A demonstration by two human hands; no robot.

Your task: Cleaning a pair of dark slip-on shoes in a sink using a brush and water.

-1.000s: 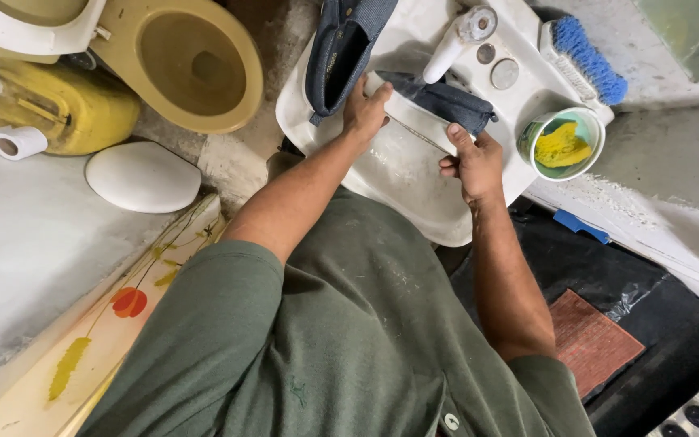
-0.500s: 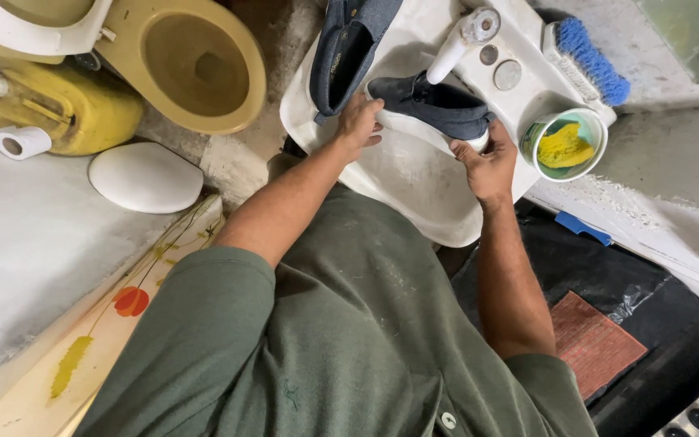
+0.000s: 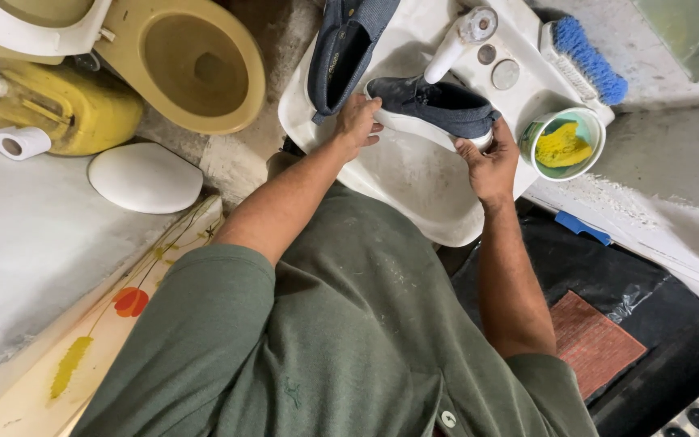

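A dark blue slip-on shoe (image 3: 434,105) with a white sole lies sideways over the white sink (image 3: 414,190), just under the white tap (image 3: 459,44). My left hand (image 3: 356,123) grips its toe end. My right hand (image 3: 489,162) grips its heel end. A second dark blue shoe (image 3: 345,48) rests on the sink's upper left rim, apart from both hands.
A blue-bristled scrub brush (image 3: 584,57) lies on the sink's back ledge. Beside it stands a green cup (image 3: 564,146) with a yellow sponge. A yellow toilet bowl (image 3: 192,65), a yellow jug (image 3: 66,109) and a white lid (image 3: 146,178) are at the left.
Both hands have closed on the ends of the shoe and brought it level under the tap. The view has shifted slightly.
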